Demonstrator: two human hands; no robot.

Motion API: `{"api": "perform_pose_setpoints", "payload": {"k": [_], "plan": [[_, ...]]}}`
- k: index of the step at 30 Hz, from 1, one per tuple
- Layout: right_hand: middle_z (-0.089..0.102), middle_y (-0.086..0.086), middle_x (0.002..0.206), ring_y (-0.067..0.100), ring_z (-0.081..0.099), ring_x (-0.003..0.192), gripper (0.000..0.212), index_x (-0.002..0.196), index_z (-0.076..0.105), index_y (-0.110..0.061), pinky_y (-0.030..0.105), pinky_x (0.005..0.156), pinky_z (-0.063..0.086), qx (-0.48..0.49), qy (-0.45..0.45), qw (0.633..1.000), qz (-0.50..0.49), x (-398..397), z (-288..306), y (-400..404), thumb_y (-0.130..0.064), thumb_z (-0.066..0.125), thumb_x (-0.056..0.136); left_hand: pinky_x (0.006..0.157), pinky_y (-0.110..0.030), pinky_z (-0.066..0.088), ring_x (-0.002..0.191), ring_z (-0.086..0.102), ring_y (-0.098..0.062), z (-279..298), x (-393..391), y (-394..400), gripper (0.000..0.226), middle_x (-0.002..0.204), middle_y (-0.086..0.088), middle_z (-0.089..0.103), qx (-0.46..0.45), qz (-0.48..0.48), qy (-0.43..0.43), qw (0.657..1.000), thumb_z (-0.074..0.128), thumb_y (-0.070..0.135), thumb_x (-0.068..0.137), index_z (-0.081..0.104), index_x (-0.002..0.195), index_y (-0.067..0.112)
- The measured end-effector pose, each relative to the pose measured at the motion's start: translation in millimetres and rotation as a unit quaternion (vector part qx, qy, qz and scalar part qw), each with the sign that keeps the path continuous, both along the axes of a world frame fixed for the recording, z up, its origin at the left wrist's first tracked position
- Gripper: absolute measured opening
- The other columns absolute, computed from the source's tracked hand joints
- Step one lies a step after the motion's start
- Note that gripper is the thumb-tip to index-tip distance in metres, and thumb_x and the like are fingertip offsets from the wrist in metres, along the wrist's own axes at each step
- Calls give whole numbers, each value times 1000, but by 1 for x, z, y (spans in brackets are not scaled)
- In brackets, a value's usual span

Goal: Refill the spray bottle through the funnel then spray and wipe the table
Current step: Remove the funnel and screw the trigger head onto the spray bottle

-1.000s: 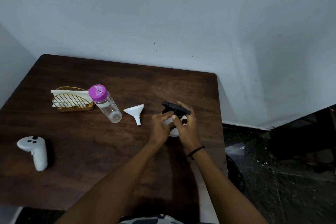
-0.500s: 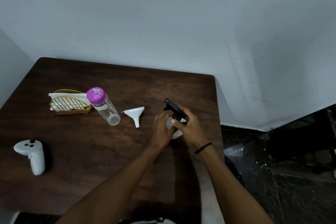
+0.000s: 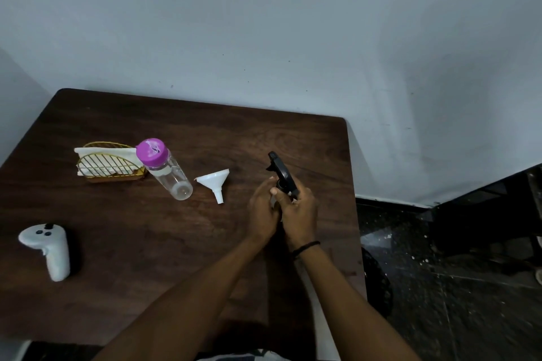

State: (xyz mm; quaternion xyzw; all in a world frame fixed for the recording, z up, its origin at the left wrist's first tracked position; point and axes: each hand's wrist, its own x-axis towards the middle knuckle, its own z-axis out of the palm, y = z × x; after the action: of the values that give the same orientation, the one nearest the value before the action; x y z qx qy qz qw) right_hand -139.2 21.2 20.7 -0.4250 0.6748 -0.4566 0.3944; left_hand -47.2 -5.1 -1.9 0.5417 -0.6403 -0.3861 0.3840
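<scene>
We see the spray bottle (image 3: 282, 179) near the right edge of the dark wood tabletop (image 3: 146, 243), its black trigger head pointing away from us and its pale body mostly hidden. Our left hand (image 3: 262, 215) wraps the body; our right hand (image 3: 299, 211) closes around the neck below the trigger. The white funnel (image 3: 215, 182) lies on its side just left. A grey wall (image 3: 264, 23) backs the tabletop, with dark floor (image 3: 454, 287) to the right.
</scene>
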Motion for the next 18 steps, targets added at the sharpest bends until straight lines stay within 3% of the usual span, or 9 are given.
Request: {"api": "perform_pose_setpoints", "payload": {"k": [4,8,12,16,18], "plan": [[74,1,103,18,70,100,27,108,71,-24,51,92,54,-8,-48,997,61,-17,13,-6,-20,77,82,97,-47,51,114,63,-26,1,4,0,39,120,-14,68,-23,7,-19,1000,51,3,84,65,120,2],[71,-4,99,14,67,95,37,110,69,-36,44,85,57,-5,9,1000,-21,1,5,-1,-45,73,74,90,-44,53,108,66,-21,5,-2,6,39,114,-7,70,-8,37,-30,999,45,24,86,68,113,8],[70,-6,98,11,66,94,39,110,67,-46,42,83,57,-15,-4,997,-72,15,0,-1,-51,70,72,89,-35,54,104,66,-17,20,-3,15,46,113,-6,71,-15,55,-12,998,41,35,89,69,112,7],[70,-9,97,13,65,96,30,100,67,-38,45,83,56,-28,34,999,-16,5,6,3,-51,72,73,92,-40,52,107,65,-27,23,3,14,38,112,-13,71,-20,27,-43,999,47,21,87,69,111,2],[68,-9,94,15,64,93,29,94,65,-33,46,81,56,-45,59,997,13,-1,13,5,-50,74,73,90,-36,50,106,64,-29,24,7,19,31,109,-14,70,-24,13,-44,999,53,8,83,70,107,1]]}}
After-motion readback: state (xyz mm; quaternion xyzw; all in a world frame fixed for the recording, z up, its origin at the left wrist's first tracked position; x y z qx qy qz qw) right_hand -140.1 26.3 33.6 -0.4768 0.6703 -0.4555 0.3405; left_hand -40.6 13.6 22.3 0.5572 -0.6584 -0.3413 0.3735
